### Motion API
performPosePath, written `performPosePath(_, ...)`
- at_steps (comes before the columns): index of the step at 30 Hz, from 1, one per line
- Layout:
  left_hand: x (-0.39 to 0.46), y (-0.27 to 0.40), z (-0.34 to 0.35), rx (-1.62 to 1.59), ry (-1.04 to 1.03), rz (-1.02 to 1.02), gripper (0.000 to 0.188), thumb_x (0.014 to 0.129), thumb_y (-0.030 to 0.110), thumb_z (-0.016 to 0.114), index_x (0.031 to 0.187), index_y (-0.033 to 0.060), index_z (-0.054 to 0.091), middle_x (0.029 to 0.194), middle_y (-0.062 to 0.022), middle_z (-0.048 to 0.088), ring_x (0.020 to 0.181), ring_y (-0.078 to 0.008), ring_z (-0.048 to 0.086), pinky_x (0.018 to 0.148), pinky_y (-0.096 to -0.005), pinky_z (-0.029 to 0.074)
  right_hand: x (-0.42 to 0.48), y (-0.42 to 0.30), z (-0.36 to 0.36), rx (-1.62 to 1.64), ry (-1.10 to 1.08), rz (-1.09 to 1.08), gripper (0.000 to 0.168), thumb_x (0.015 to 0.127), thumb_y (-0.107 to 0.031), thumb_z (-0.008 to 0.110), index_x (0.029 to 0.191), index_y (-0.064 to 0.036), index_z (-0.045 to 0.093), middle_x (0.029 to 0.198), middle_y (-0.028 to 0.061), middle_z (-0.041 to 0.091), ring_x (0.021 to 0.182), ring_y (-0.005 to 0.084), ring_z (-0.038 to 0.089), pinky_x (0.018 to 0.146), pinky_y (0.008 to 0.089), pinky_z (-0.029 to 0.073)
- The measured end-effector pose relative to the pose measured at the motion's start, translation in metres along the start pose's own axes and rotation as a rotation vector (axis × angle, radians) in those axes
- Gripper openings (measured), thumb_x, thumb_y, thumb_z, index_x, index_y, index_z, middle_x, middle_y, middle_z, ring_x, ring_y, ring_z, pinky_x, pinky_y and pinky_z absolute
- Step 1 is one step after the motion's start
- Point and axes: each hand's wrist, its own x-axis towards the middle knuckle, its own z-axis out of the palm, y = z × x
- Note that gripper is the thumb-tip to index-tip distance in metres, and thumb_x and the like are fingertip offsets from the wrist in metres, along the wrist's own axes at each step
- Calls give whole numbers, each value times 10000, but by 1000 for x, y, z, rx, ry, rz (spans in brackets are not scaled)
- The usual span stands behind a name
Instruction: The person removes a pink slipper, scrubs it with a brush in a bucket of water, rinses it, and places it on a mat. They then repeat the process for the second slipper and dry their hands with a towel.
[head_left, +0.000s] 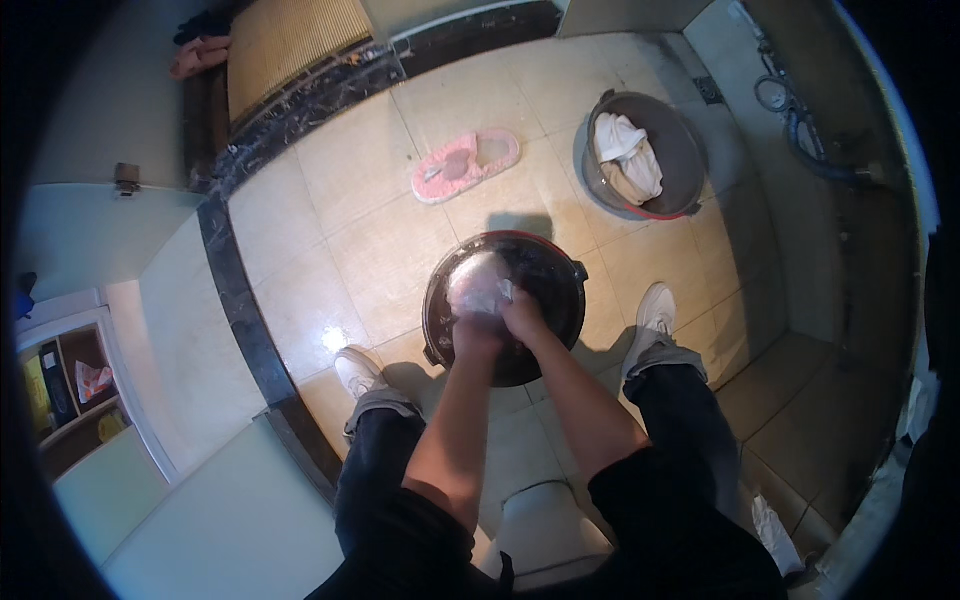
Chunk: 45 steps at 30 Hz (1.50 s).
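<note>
Between my feet on the tiled floor stands a dark round plastic basin with side handles, holding water. Both hands reach into it. My left hand is partly hidden by a pale, wet, whitish cloth and glare at the basin's left side. My right hand is beside it, its fingers closed on a part of the cloth. How the left fingers lie is blurred. A second dark basin stands at the upper right with white and beige cloths in it.
A pink slipper lies on the tiles beyond the near basin. A dark stone threshold runs along the left. A hose hangs by the right wall, near a floor drain. Behind the basin is a light-coloured stool or seat.
</note>
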Motion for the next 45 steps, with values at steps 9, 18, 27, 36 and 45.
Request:
performPosePath(9,-102,229,251,-885,415,-340,467,632,132,422,1057,-36,521,1093,-226,540,1041,-383,495,980,-518,333,-113,-117,-113,277,0,69,349,832,-272,624,1069,-31,537,654,62,533,434,120,484,359,272,372)
performPosePath(18,-168,266,296,-154,-80,-36,416,758,8,542,1166,20,464,1036,-110,587,896,-229,581,769,-351,463,-189,-183,-170,711,-247,173,268,855,-211,619,1035,-86,465,655,7,456,414,63,378,341,235,300)
performPosePath(27,-117,275,294,-514,116,-116,370,865,144,587,1199,26,479,1123,-119,585,1038,-268,571,915,-392,460,-161,-136,-206,31,142,-534,472,925,-187,490,1368,-161,328,823,147,580,524,218,518,477,374,436)
performPosePath(36,-116,265,272,-655,193,-418,429,927,401,443,1171,57,521,1094,-97,602,983,-248,576,910,-402,444,-162,-119,-168,-616,-114,-538,624,856,-245,497,1405,-263,202,837,201,536,672,408,595,554,489,482)
performPosePath(45,-125,276,282,-404,281,-617,527,901,547,387,1179,131,552,1102,-33,588,1078,-210,480,983,-334,331,-152,-126,-169,-491,-28,-393,592,883,-284,505,1405,-269,225,849,235,553,714,397,602,573,482,482)
